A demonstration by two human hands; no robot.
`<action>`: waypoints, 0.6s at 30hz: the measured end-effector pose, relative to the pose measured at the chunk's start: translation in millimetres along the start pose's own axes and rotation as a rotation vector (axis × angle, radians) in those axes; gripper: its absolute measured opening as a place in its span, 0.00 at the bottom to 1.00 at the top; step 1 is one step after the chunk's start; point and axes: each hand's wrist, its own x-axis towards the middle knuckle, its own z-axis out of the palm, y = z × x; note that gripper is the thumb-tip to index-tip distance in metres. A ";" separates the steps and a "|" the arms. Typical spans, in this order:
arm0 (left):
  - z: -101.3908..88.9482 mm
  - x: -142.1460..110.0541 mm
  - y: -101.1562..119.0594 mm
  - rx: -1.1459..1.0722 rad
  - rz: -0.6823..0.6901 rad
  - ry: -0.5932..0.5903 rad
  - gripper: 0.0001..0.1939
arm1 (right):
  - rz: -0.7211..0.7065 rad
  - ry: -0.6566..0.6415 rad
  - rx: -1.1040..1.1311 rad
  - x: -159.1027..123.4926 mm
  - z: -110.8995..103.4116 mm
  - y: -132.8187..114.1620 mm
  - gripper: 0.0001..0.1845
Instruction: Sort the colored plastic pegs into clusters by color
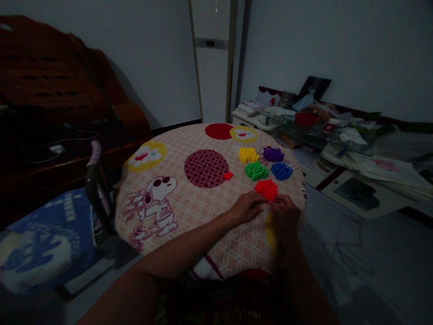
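Observation:
A bright red knobbly cluster (266, 189) of small rounded bumps lies at the right front of the round table. My left hand (246, 207) is closed at its near left edge, fingertips pinched against it. From the near right side, my right hand (286, 214) pinches the same cluster between thumb and fingers. Similar clusters sit just beyond: green (256, 171), blue (281, 170), yellow (248, 155) and purple (273, 154). Apart from them, to the left, is a small flat red piece (228, 175). The fingertips partly hide the red cluster's near edge.
A patterned tablecloth (203, 212) covers the table. On the left stand a chair with a blue cloth (50, 239) and a dark wooden sofa (50, 81). A cluttered glass-topped cabinet (358, 185) runs along the right wall. A tall white unit (213, 81) stands behind.

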 end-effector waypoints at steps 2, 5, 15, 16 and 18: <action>0.3 0.3 -1.6 0.004 0.012 0.008 0.18 | -0.005 -0.003 -0.002 0.0 -0.7 -2.1 0.18; 0.5 0.8 -3.0 0.005 0.020 0.009 0.17 | 0.001 -0.027 0.000 -0.1 -2.3 -1.3 0.16; -1.0 -0.9 1.1 -0.027 -0.014 0.025 0.14 | -0.057 -0.039 -0.048 1.2 -0.9 5.8 0.15; -1.0 -1.3 1.1 -0.030 -0.022 0.036 0.13 | -0.059 -0.047 -0.045 1.4 -0.6 6.1 0.15; -1.2 -1.6 1.2 -0.032 -0.049 0.050 0.12 | -0.062 -0.052 -0.032 1.6 -0.5 6.4 0.15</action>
